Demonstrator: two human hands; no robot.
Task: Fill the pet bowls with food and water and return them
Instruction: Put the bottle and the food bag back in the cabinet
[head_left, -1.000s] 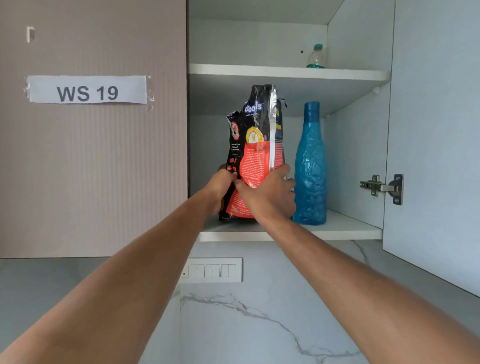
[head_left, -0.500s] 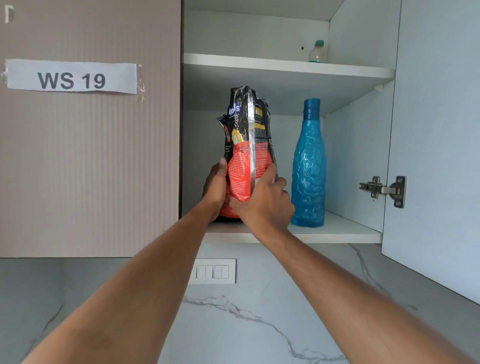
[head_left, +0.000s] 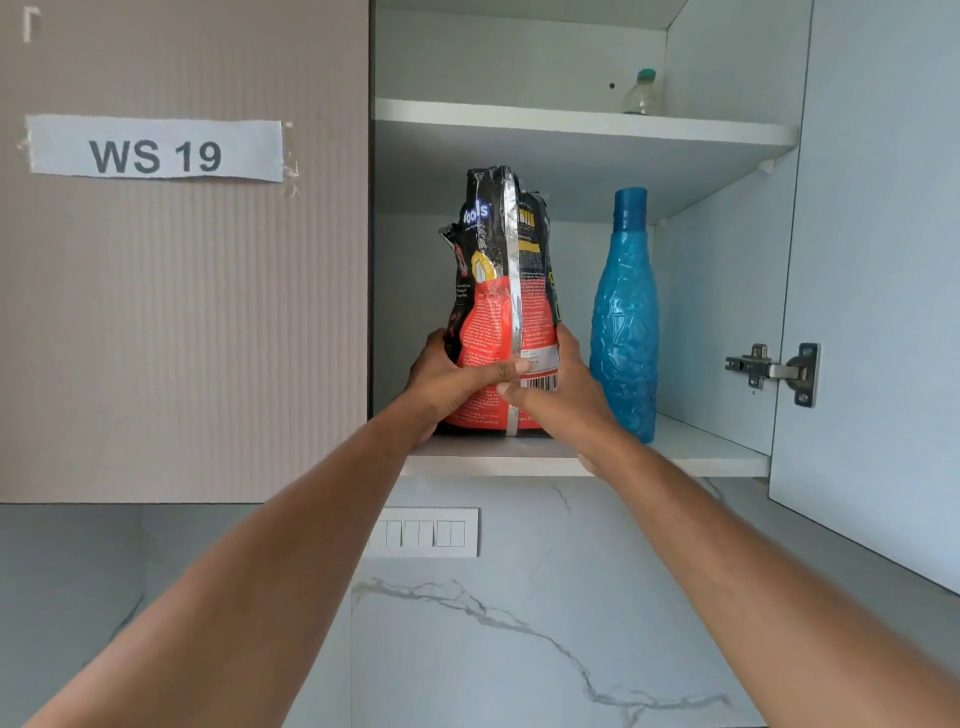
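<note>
The pet food bag (head_left: 501, 306), black at the top and red lower down with a silver seam running down its middle, stands upright near the centre of the frame on the lower shelf (head_left: 701, 452) of an open wall cabinet. Both hands are clamped on its lower half. The left hand (head_left: 447, 382) wraps the bag's left side, its thumb lying across the red front toward the seam. The right hand (head_left: 563, 395) presses on the right side, fingers going behind the bag and thumb close to the barcode patch. The two thumbs nearly meet at the seam. Whether the bag's base rests on the shelf or is lifted just clear of it cannot be told, since the hands cover it.

Just to the right of the bag, on the same shelf, stands a tall blue bottle (head_left: 626, 322) with a crinkled surface; the right hand is close beside it. On the upper shelf (head_left: 571, 127), toward the upper right of the frame, sits a small clear bottle (head_left: 641, 93) with a green cap. The cabinet door (head_left: 878, 291) hangs open at the right edge, its hinge (head_left: 774, 371) showing. In the upper left, a closed door carries a paper label (head_left: 156, 150) reading "WS 19". Below the cabinet, a white switch plate (head_left: 423, 532) sits on the marble wall.
</note>
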